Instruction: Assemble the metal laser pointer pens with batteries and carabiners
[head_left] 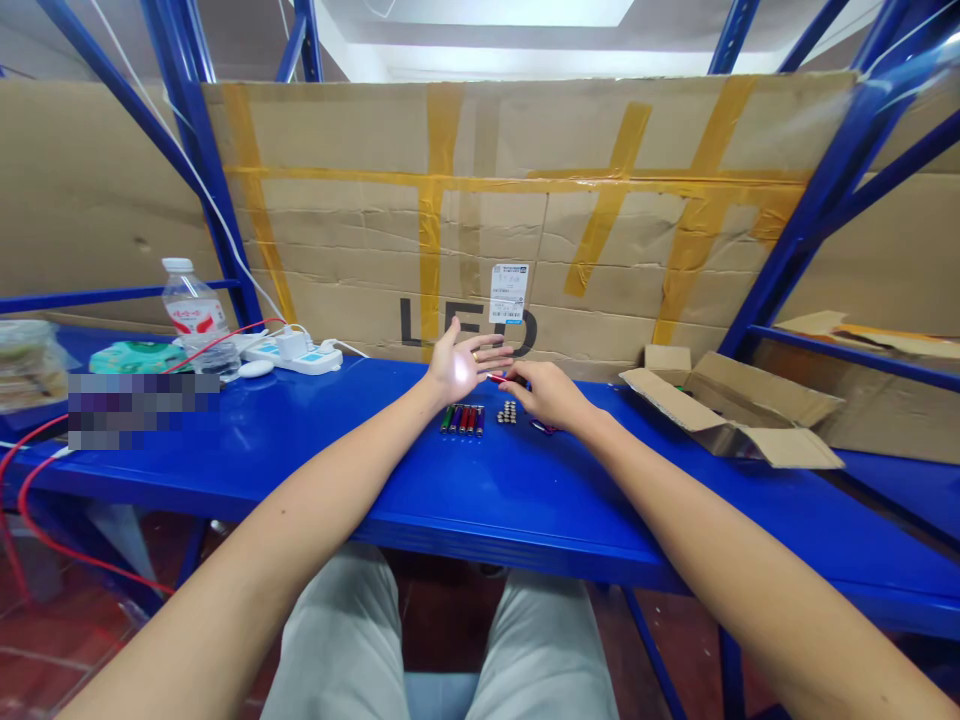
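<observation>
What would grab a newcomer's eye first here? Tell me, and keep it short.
The bare hands come first: the open left hand and the right hand meet just above a row of colored batteries lying side by side on the glossy blue steel shelf. Behind them, a cardboard sheet crossed with yellow tape fills the view, with large black LED lettering near its lower edge.
</observation>
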